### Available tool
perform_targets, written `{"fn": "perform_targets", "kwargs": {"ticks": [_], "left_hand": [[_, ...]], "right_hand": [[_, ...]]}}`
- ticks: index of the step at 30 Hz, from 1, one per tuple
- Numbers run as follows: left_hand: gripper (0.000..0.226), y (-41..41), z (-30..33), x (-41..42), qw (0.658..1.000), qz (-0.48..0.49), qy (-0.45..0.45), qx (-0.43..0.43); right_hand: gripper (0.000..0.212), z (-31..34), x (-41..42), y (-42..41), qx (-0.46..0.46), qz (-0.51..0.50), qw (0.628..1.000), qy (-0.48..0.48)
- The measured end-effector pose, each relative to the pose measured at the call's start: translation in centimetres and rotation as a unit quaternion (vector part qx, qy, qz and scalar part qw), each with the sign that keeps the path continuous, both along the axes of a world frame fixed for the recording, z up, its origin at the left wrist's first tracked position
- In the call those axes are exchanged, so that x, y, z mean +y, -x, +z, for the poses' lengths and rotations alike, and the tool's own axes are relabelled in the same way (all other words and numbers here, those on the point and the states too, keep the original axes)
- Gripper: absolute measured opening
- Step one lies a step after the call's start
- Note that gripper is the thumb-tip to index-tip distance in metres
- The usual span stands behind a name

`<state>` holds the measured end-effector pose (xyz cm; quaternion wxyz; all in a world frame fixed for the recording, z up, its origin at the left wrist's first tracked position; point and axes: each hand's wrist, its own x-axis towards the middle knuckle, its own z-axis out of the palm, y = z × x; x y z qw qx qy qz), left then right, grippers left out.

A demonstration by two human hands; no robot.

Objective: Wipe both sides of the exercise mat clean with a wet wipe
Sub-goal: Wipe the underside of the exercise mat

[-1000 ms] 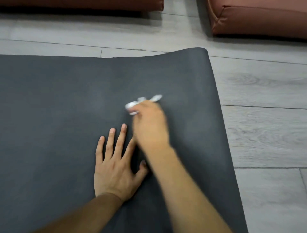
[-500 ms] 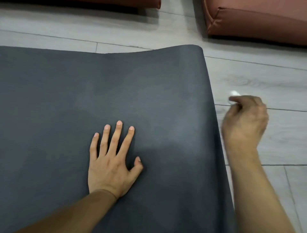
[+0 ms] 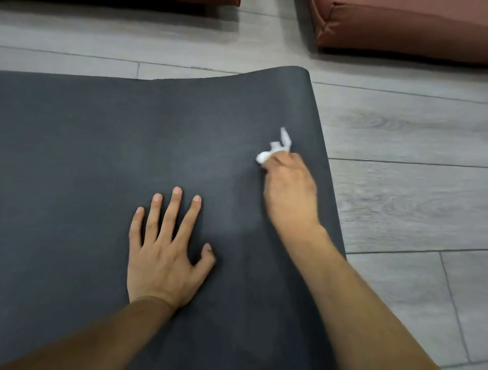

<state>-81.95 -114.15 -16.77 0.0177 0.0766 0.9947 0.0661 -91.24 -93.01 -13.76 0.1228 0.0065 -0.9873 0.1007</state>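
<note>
**A:** What does the frame show?

**B:** A person kneeling over a dark grey exercise mat (image 3: 105, 158), mid-wipe. The right hand (image 3: 290, 192) curls its fingers around a crumpled white wet wipe (image 3: 274, 149) and presses it onto the mat near the mat's right edge. The left hand (image 3: 163, 253) lies flat on the mat, fingers spread and straight, holding nothing, just left of the wiping hand.

**A:** Where is the mat itself?

**B:** Spread out on a pale grey wood-look floor (image 3: 409, 198), one side facing up. Its far right corner (image 3: 298, 72) lifts slightly off the floor in a soft curl.

**A:** How should this step be done well?

**B:** In my judgement, the flat left hand should pin the mat so it does not creep under the strokes. The wipe is bunched small, so overlapping passes would cover the mat better than scattered dabs. Strokes should run right up to the edge, and the curled corner probably needs pressing down as the wipe crosses it. Only this face is in reach; the underside would need the mat flipped.

**A:** And the room beyond the mat?

**B:** Past the mat's far edge, a reddish-brown cushion (image 3: 396, 29) sits on the floor to the right, with a sliver of a second one (image 3: 211, 2) at the top of the view.
</note>
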Motion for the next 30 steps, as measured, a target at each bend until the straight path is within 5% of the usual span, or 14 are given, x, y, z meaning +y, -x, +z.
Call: {"fn": "perform_targets", "kwargs": {"ticks": [5,9,13,21,30], "left_hand": [[0.080,-0.1,0.1,0.1,1.000,0.005,0.001,0.008],[0.081,0.0,-0.3,-0.2,1.000,-0.001,0.006,0.016],[0.080,-0.1,-0.7,-0.6,0.999,-0.022,0.030,0.014],[0.078,0.0,0.0,0.1,1.000,0.008,-0.004,0.003],[0.076,0.0,-0.1,0.0,1.000,0.014,0.011,-0.015]], "right_hand": [[0.024,0.8,3.9,-0.2,-0.020,-0.228,0.971,0.071],[0.029,-0.1,-7.5,-1.5,-0.018,-0.108,0.965,0.237],[0.027,0.5,-13.2,-3.8,-0.099,0.051,0.968,0.225],[0.028,-1.8,5.4,-5.7,0.052,-0.120,0.991,0.033],[0.037,-3.5,5.0,-5.0,0.144,-0.120,0.972,0.140]]}}
